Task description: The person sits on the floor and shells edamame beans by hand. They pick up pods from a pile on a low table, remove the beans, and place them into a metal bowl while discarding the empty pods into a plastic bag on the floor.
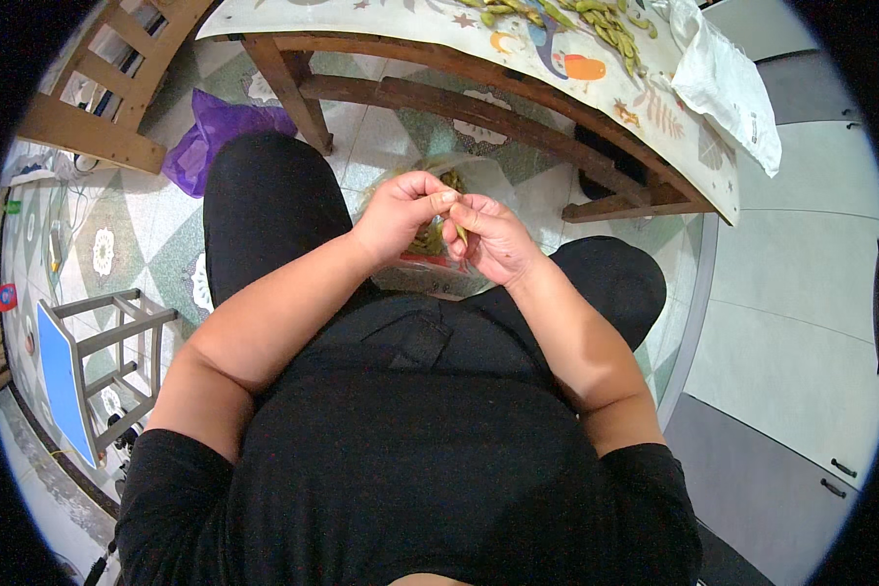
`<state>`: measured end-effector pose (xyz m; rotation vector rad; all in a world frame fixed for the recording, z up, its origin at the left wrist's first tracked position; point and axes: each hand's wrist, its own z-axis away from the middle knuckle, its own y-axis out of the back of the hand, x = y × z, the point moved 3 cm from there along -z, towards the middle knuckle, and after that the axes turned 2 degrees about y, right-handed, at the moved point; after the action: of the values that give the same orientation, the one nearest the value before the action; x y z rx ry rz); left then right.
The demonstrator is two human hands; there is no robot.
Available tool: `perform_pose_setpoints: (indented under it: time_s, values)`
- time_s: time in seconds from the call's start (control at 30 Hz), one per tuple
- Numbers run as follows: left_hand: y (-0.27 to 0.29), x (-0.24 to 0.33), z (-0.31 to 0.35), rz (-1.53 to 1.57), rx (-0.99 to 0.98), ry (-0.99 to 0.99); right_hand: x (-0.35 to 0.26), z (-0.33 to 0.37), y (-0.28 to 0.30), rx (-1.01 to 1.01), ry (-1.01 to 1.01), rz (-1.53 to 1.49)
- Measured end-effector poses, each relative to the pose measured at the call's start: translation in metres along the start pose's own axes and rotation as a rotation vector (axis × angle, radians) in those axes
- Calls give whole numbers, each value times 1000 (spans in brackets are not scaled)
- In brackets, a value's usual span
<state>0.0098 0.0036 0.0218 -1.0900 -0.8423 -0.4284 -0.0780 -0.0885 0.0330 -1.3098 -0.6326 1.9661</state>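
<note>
My left hand point(398, 217) and my right hand point(501, 240) meet fingertip to fingertip above my lap, both closed in a pinch. Between them is a green bean pod point(462, 234), its lower end poking out below the right fingers; the upper end is hidden by the fingertips. Beneath the hands, between my knees, sits a clear plastic bag point(493, 181) with green and yellowish pods in it, partly covered by the hands. More green bean pods point(606, 27) lie in a loose heap on the table ahead.
The wooden table point(439, 34) has a patterned cover, with a white plastic bag point(723, 88) hanging over its right edge. A purple bag point(200, 137) lies beyond my left knee. At left are a blue-topped stool point(65, 381) and a wooden chair point(93, 137); pale cabinets point(791, 273) line the right.
</note>
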Motion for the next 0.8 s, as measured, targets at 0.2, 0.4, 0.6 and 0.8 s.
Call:
perform_pose_setpoints:
  time_s: [0.2,0.4,0.6,0.8]
  values:
    - [-2,0,-1,-130,117,-78,5,-5,-1,40,62,-53]
    - [-6,9,4,-116,62,-104,4,-5,-10,31,130,-38]
    - [-10,13,7,34,31,-18,4,0,-8,-40,111,-73]
    - [-3,3,2,80,95,-11,5,-2,-5,47,144,-70]
